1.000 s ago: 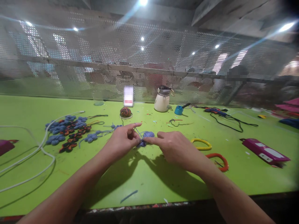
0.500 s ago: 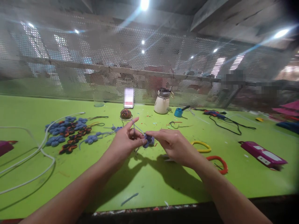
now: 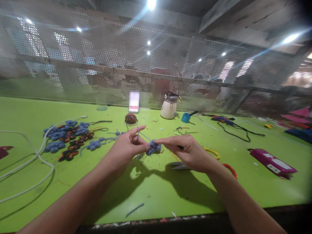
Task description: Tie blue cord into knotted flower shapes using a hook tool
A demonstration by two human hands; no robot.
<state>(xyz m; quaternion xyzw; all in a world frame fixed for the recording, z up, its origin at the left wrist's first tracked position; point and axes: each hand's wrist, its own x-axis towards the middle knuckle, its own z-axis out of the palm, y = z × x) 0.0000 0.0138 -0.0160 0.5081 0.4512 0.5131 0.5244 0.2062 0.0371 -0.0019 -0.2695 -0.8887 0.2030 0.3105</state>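
Between my hands is a blue-purple crochet flower (image 3: 154,148). My left hand (image 3: 130,141) pinches its left edge with thumb and fingers, and a strand of blue yarn (image 3: 144,136) runs from the raised index finger to the flower's top. My right hand (image 3: 187,148) is closed around a crochet hook, mostly hidden; a bit of its dark handle (image 3: 180,147) shows under the fingers. The right index finger points along the hook and reaches the flower's upper edge. Below the right hand lie scissors (image 3: 179,165) with yellow and red handles, partly covered by it.
Several finished blue and black-orange flowers (image 3: 55,146) lie at left beside a white cable (image 3: 42,143). A ball of multicolour yarn (image 3: 131,119), a phone (image 3: 134,101), a jar (image 3: 169,107) and a blue pot (image 3: 186,117) stand behind. A glue gun (image 3: 223,121) and purple power strip (image 3: 273,161) are at right.
My right hand has shifted slightly right, drawing back from the flower, and the scissor blades show more. The left hand keeps its pinch. The view has moved a little.
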